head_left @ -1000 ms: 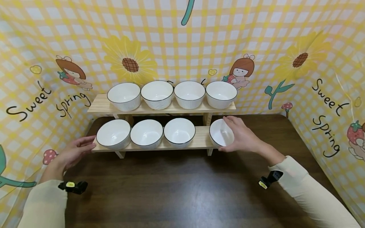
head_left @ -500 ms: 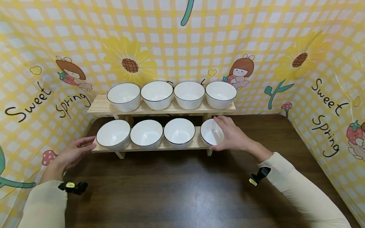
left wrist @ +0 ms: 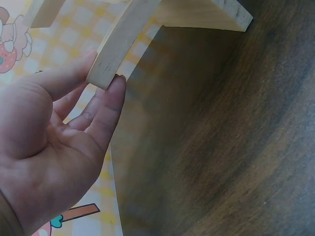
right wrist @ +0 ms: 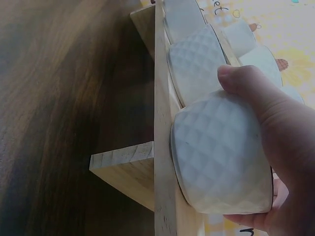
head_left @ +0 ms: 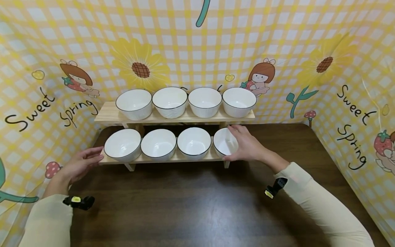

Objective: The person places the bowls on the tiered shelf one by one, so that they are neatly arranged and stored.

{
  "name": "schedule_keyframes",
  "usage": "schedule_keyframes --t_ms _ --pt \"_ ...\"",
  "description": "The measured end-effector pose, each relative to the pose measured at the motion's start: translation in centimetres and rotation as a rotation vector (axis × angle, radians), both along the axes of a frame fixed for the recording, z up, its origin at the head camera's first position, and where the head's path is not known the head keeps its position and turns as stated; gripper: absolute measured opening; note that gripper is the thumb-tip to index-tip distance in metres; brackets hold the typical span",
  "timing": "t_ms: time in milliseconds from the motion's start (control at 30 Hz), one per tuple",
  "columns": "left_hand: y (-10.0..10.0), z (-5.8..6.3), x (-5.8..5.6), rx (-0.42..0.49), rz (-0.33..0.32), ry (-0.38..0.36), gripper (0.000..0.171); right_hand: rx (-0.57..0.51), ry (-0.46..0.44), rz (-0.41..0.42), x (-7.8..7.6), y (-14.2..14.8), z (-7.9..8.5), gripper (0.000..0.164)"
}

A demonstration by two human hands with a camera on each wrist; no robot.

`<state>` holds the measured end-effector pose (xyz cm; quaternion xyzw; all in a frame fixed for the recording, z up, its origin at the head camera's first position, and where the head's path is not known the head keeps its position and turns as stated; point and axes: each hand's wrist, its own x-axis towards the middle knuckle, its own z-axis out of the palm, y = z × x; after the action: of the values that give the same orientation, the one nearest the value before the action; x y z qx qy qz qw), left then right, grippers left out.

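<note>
My right hand [head_left: 248, 143] grips a white bowl [head_left: 224, 142] with a dark rim at the right end of the lower shelf board. In the right wrist view this bowl [right wrist: 221, 152] shows a diamond-patterned side, its base on the board, with the thumb near the neighbouring bowl [right wrist: 197, 61]. At the other end, my left hand [head_left: 81, 164] pinches the tip of the wooden two-tier shelf [head_left: 103, 159]. The left wrist view shows the thumb and fingers on opposite faces of the board end [left wrist: 106, 71]. Three similar bowls [head_left: 158, 144] fill the lower board to the left.
On the upper board [head_left: 106, 113] stands a row of several white bowls [head_left: 170, 103]. The shelf rests on a dark wooden table [head_left: 172, 206]. A yellow checked cloth [head_left: 197, 51] with printed flowers and figures hangs behind and at both sides.
My right hand has shifted the gripped bowl leftward along the lower board, narrowing the gap until it stands right beside its neighbour. The left hand has stayed at the board's end.
</note>
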<state>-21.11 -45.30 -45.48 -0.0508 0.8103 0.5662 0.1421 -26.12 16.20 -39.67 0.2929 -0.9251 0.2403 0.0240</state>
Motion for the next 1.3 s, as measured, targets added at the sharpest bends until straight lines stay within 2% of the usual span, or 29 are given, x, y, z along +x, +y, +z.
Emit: schedule_keyframes --t_ms 333,567,833,1133,1300 --pt "0.04 0.01 -0.09 -0.027 0.001 -0.009 0.052 0.0 -0.029 0.0 -0.28 -0.27 0.06 0.12" --pt "0.0 -0.05 -0.14 -0.031 -0.007 -0.008 0.066 -0.009 -0.019 0.003 -0.34 -0.28 -0.08 0.12" --pt "0.08 0.06 -0.03 -0.042 -0.015 -0.013 0.073 -0.022 -0.031 0.002 -0.32 -0.31 -0.09 0.12" --pt "0.22 0.35 0.15 -0.031 -0.015 -0.021 0.068 0.0 -0.028 0.007 -0.27 -0.38 0.12 0.119" --pt "0.3 0.34 0.25 -0.015 -0.019 0.002 0.056 0.011 -0.035 0.019 -0.23 -0.34 0.16 0.12"
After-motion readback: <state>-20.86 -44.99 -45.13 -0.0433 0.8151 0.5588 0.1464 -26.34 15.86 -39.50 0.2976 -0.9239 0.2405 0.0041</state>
